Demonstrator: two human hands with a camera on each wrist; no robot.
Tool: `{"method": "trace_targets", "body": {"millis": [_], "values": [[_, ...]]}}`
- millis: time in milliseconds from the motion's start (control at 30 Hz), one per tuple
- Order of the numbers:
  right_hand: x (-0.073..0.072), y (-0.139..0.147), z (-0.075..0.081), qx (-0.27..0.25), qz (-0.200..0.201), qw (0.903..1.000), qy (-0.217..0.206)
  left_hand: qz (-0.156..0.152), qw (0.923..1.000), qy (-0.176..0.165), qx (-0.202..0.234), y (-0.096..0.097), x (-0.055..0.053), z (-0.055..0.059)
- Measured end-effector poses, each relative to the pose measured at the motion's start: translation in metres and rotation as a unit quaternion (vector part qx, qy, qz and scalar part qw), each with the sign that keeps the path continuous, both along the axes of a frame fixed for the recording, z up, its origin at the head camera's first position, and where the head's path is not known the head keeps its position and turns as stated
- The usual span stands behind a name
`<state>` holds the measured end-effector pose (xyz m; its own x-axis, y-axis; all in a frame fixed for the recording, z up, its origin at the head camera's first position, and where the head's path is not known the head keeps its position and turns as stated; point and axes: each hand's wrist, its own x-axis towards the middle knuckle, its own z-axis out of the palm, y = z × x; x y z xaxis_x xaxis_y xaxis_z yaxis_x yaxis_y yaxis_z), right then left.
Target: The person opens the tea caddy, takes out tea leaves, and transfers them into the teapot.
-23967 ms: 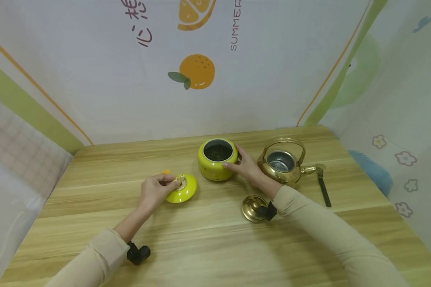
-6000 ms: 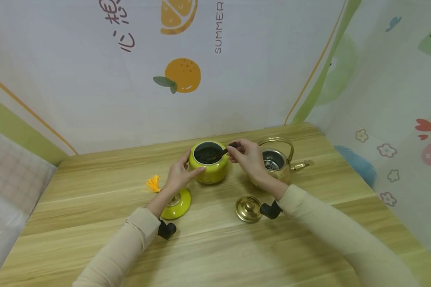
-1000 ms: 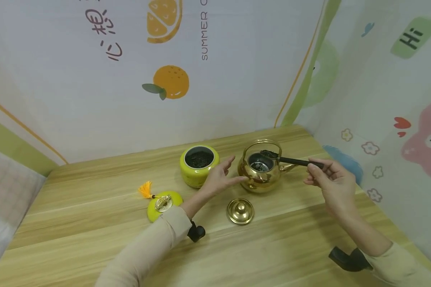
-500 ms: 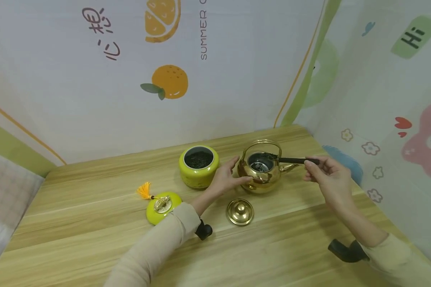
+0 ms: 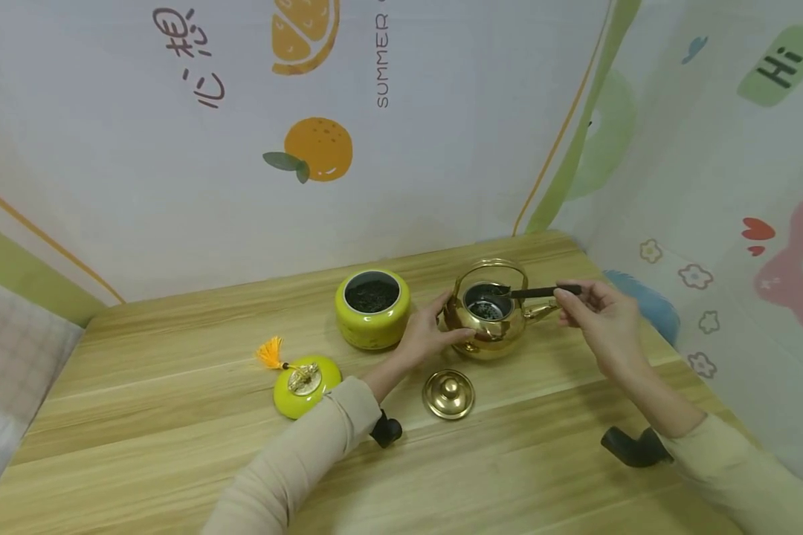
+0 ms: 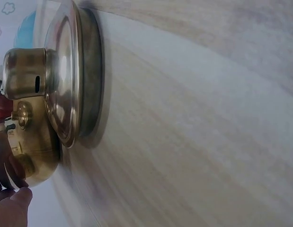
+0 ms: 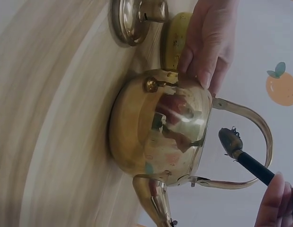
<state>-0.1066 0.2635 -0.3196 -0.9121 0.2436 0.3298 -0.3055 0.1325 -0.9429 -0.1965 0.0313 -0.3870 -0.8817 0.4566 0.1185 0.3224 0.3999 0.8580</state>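
Observation:
A gold teapot (image 5: 502, 343) with an arched handle stands at the table's right; dark bits lie on the strainer inside. My left hand (image 5: 423, 338) holds its left side, thumb in front and fingers behind. My right hand (image 5: 609, 323) pinches the black-handled spoon (image 5: 542, 293) from the right, its head over the teapot's opening, under the handle. In the right wrist view the spoon (image 7: 230, 140) bears dark tea leaves above the rim. Left of the teapot is an uncovered yellow jar (image 5: 372, 331) of dark tea leaves.
In front of the teapot lies its gold lid (image 5: 449, 394). The yellow jar lid (image 5: 294, 397), with an orange tassel (image 5: 271, 353), lies at the left, partly behind my left sleeve (image 5: 301, 453). A printed cloth (image 5: 442, 178) hangs behind the table.
Earlier, my left hand set down the yellow lid and held the jar while my right hand scooped tea leaves. Since then, my left hand has taken hold of the teapot; the spoon has shifted slightly left.

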Motion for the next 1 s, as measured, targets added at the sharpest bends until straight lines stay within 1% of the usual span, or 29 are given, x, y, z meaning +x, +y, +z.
{"method": "trace_targets", "body": {"millis": [133, 200, 267, 400, 500, 633, 767, 900, 1000], "values": [[-0.006, -0.002, 0.000, 0.002, 0.007, 0.9999, 0.010, 0.000, 1.0000, 0.000, 0.003, 0.000, 0.000, 0.000], [-0.009, -0.003, 0.000, 0.012, 0.006, 0.9999, 0.009, 0.001, 1.0000, 0.001, 0.001, 0.000, 0.000, 0.000], [-0.012, -0.004, 0.001, 0.029, 0.004, 0.9996, 0.004, 0.003, 1.0000, 0.002, -0.002, 0.000, 0.000, 0.000], [-0.017, -0.006, 0.003, 0.080, -0.005, 0.9967, -0.011, 0.005, 1.0000, 0.003, -0.005, -0.001, 0.000, -0.001], [-0.022, -0.008, 0.004, 0.119, -0.012, 0.9927, -0.019, 0.006, 0.9999, 0.007, -0.005, -0.001, -0.001, -0.001], [-0.027, -0.010, 0.008, 0.171, -0.019, 0.9847, -0.024, 0.007, 0.9999, 0.007, -0.006, -0.001, -0.001, -0.001], [-0.031, -0.013, 0.011, 0.213, -0.027, 0.9765, -0.014, 0.008, 0.9999, 0.007, -0.007, -0.001, 0.000, -0.001], [-0.034, -0.015, 0.014, 0.228, -0.029, 0.9733, -0.001, 0.008, 0.9998, 0.014, -0.010, -0.001, 0.001, 0.000], [-0.035, -0.016, 0.015, 0.221, -0.025, 0.9750, 0.000, 0.010, 0.9998, 0.013, -0.012, -0.002, 0.002, 0.001]]}}
